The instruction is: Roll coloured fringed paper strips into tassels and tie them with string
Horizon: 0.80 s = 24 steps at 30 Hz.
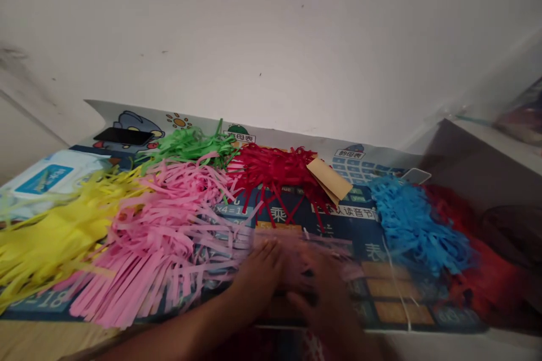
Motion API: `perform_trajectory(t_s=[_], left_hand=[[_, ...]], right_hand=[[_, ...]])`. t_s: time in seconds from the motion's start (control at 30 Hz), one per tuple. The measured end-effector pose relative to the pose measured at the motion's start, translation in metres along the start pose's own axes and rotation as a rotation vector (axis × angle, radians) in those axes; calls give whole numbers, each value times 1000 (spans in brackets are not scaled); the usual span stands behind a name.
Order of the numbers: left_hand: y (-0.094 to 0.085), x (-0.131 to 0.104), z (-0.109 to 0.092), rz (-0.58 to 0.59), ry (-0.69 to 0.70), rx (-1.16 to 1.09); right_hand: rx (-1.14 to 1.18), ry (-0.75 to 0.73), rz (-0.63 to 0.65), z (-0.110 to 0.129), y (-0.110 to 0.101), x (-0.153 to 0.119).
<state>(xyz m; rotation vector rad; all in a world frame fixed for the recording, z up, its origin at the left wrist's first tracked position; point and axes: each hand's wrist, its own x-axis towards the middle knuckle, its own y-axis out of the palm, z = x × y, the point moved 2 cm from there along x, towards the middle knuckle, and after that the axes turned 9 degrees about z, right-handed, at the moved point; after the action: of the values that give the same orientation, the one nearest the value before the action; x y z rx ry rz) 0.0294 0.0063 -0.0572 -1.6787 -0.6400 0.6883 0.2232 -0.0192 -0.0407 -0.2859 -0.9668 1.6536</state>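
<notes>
Near the front edge of the bench (46, 341), I see the left hand (261, 265) flattened on thin pale-pink strips (292, 248); the right hand (324, 276), blurred, has its thumb spread.

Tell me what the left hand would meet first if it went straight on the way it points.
Most likely the blurred pale pink strips at the fingertips of the left hand; beyond them, the red fringed bundle. Motion blur leaves depth unclear, so it may already be touching the strips.

Left hand (260, 273), right hand (325, 285) at pale strips (292, 245) — pink fringe (158, 228) beside.
</notes>
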Motion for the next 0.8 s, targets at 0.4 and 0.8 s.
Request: perform_trajectory(t_s=[0.4,0.8], left_hand=[[-16,-37,58,-203,36,-260],[-43,-1,77,-115,-296,-293]], right_hand=[[-55,184,366,-7,17,27],[-190,379,333,-8,25,73]])
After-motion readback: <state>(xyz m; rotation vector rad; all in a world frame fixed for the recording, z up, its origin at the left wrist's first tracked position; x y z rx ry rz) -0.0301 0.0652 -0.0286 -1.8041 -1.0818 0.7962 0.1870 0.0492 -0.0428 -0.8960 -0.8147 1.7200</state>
